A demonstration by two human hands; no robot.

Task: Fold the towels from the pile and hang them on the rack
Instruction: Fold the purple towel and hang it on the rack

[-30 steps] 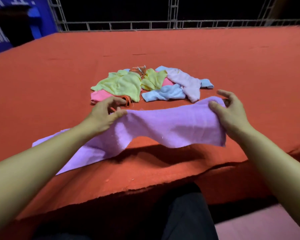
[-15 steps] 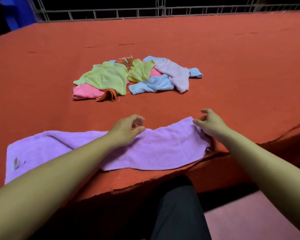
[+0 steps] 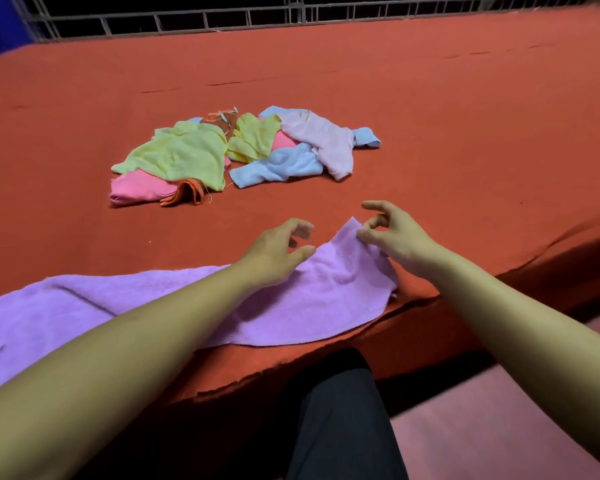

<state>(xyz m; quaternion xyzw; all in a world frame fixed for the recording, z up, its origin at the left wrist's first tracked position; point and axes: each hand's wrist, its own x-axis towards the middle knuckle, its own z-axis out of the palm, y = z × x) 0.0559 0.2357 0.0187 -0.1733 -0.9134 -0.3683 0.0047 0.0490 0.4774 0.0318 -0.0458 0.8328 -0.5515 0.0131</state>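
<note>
Your right hand (image 3: 400, 242) pinches the limp purple towel (image 3: 312, 299) at its far corner, left hand (image 3: 274, 254) resting loosely curled; grip corners.

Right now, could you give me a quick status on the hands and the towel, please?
Right hand pinching far corner of purple towel. Left hand open, resting on towel. Towel flat on table, unfolded. Pile beyond, nothing in the way.

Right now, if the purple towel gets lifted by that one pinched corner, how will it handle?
Probably floppy: the purple towel peaks where the right hand pinches it and already droops over the table edge. Likely light; a fingertip pinch raises it. Terry texture should resist slipping.
</note>
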